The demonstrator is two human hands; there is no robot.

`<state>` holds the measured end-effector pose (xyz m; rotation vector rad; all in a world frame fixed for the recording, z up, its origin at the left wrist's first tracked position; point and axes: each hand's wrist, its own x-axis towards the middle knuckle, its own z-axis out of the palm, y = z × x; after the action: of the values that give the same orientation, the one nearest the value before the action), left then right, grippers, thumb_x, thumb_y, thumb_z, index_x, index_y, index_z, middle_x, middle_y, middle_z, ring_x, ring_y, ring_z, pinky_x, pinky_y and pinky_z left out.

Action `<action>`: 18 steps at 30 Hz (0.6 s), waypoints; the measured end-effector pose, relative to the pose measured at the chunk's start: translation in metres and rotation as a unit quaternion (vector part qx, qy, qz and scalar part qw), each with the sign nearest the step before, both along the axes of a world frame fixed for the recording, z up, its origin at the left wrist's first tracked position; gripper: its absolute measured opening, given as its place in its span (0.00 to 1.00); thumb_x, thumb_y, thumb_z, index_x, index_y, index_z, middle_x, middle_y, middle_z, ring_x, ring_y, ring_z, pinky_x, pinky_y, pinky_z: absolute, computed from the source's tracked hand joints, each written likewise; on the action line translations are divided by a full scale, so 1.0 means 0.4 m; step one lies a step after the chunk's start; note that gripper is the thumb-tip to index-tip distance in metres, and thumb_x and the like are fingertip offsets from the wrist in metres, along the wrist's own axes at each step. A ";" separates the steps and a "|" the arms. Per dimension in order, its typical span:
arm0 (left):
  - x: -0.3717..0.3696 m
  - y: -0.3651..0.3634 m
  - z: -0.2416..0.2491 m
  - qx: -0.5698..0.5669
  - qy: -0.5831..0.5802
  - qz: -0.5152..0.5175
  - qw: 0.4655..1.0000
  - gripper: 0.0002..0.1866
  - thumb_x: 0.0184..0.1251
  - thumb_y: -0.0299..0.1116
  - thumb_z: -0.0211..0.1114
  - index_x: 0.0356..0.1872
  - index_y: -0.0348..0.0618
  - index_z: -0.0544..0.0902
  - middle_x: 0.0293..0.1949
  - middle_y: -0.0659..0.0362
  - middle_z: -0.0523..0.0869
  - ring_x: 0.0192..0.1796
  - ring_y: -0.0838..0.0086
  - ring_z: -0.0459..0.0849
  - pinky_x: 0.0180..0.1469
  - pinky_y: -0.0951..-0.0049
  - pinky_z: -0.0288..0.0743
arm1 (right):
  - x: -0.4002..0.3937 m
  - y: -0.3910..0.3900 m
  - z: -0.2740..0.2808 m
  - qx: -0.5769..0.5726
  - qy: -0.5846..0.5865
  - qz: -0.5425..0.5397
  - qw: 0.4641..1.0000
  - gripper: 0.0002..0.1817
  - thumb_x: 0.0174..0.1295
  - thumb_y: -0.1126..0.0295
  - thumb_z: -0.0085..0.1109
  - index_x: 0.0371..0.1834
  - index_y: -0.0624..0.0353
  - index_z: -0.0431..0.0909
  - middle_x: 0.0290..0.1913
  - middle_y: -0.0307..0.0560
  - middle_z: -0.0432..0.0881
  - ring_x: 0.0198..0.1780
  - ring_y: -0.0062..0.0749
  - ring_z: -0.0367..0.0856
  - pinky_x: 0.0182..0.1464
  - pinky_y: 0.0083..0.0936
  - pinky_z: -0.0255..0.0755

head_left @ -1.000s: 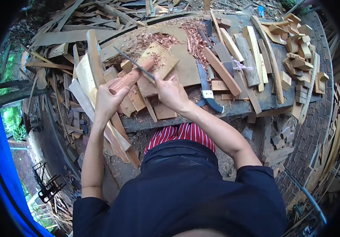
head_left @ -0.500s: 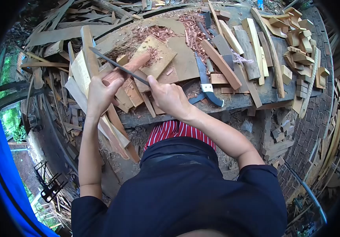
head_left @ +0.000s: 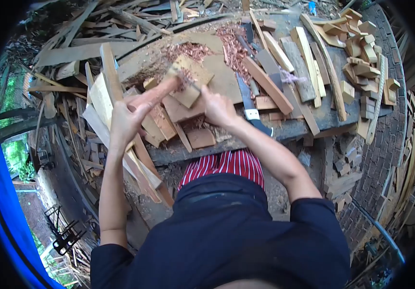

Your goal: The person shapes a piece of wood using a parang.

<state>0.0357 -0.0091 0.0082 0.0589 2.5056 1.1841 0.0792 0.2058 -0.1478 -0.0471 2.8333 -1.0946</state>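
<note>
My left hand (head_left: 128,120) is wrapped round the near end of a reddish wooden piece (head_left: 159,91), which slants up and to the right. The far end of that piece lies over a square pale wood block (head_left: 194,74) with reddish shavings on it. My right hand (head_left: 217,107) is closed on the handle end of a long dark tool (head_left: 193,85), whose far part is blurred by motion near the tip of the piece. Right of my right hand, a machete-like blade (head_left: 244,90) with a white and black handle lies on the workbench (head_left: 227,140).
Wooden strips and a reddish bar (head_left: 267,85) lie on the bench's right side, with a pile of small cut blocks (head_left: 361,70) beyond. Red shavings (head_left: 231,48) cover the back. Long boards (head_left: 142,166) lean at the left front edge.
My right hand has moved slightly right, and the long tool has swung from across the wooden piece toward its far end. My left hand still holds the piece, tilted a little differently.
</note>
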 end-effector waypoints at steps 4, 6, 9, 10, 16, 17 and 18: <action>-0.015 0.019 0.020 0.003 -0.026 0.014 1.000 0.21 0.58 0.39 0.62 0.40 0.25 0.83 0.29 0.51 0.85 0.17 0.75 0.80 0.14 0.78 0.73 | 0.055 -0.060 0.125 -0.059 0.075 0.069 0.993 0.23 0.57 0.76 0.47 0.59 0.60 0.64 0.21 0.59 0.79 0.27 0.57 0.82 0.28 0.50 0.74; -0.015 0.008 0.015 0.009 -0.025 0.028 0.999 0.22 0.58 0.40 0.60 0.39 0.24 0.83 0.26 0.53 0.83 0.17 0.76 0.80 0.13 0.78 0.72 | 0.045 -0.058 0.145 -0.037 -0.003 0.087 0.996 0.22 0.59 0.75 0.46 0.59 0.60 0.64 0.22 0.60 0.80 0.27 0.57 0.82 0.28 0.49 0.74; -0.005 -0.023 -0.008 0.012 -0.038 0.028 0.999 0.21 0.57 0.43 0.58 0.36 0.29 0.83 0.19 0.65 0.71 0.19 0.83 0.71 0.14 0.78 0.75 | -0.010 -0.015 -0.003 0.008 -0.088 0.021 0.996 0.19 0.60 0.74 0.47 0.56 0.62 0.64 0.30 0.62 0.82 0.34 0.58 0.83 0.34 0.51 0.77; -0.003 -0.017 -0.008 0.006 -0.027 0.029 0.999 0.21 0.57 0.43 0.58 0.35 0.30 0.83 0.18 0.65 0.71 0.18 0.83 0.70 0.13 0.77 0.74 | -0.006 -0.005 -0.010 0.019 -0.053 0.015 0.998 0.16 0.61 0.73 0.46 0.53 0.62 0.64 0.31 0.62 0.83 0.34 0.58 0.83 0.33 0.52 0.77; -0.033 0.004 0.010 0.013 -0.035 0.060 0.998 0.22 0.59 0.43 0.58 0.42 0.31 0.84 0.17 0.67 0.68 0.17 0.85 0.68 0.14 0.80 0.73 | 0.063 -0.055 0.100 -0.023 0.060 0.075 0.995 0.19 0.59 0.78 0.44 0.56 0.65 0.61 0.19 0.58 0.79 0.22 0.54 0.82 0.23 0.48 0.75; -0.037 -0.001 0.009 0.019 -0.043 0.060 0.997 0.23 0.59 0.44 0.58 0.44 0.31 0.83 0.17 0.67 0.68 0.17 0.85 0.67 0.13 0.80 0.73 | 0.055 -0.054 0.092 -0.026 0.029 0.073 0.997 0.20 0.59 0.78 0.44 0.56 0.65 0.61 0.20 0.60 0.79 0.23 0.56 0.82 0.25 0.50 0.75; -0.035 -0.004 0.007 0.025 -0.053 0.061 0.996 0.24 0.60 0.44 0.58 0.45 0.31 0.83 0.17 0.68 0.67 0.17 0.85 0.67 0.13 0.80 0.73 | 0.046 -0.050 0.076 -0.028 -0.004 0.072 0.997 0.20 0.60 0.77 0.44 0.57 0.65 0.61 0.21 0.61 0.80 0.25 0.57 0.82 0.27 0.51 0.75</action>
<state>0.0217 -0.0109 0.0111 -0.1416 2.4165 1.2643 0.0975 0.1859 -0.1174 -0.2461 2.7420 -1.1394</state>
